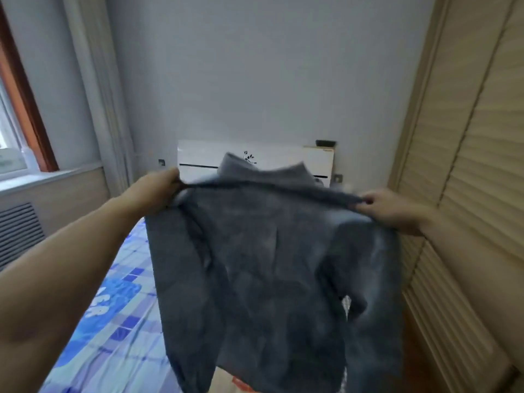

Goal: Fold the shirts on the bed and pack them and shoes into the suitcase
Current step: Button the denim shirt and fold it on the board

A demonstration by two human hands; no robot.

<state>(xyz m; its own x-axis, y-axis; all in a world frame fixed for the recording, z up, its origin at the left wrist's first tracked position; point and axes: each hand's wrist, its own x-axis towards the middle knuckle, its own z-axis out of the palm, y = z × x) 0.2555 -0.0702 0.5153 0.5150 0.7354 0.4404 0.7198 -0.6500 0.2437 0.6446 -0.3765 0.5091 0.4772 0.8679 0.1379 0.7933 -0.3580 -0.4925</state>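
Both hands, left hand (pixel 154 184) and right hand (pixel 392 207), have fingers curled tight on the grey shirt's (pixel 272 265) shoulders, holding it spread above the bed (pixel 113 321).

A white headboard (pixel 255 161) with a small dark floral mark is standing against the grey wall (pixel 255 66) at twelve o'clock. A small dark object (pixel 325 142) is sitting on its right top corner. A slatted wooden wardrobe door (pixel 467 165) is occupying the three o'clock side. At nine o'clock, a wood-framed window (pixel 17 123) is letting in daylight above a ventilation grille (pixel 19 231).
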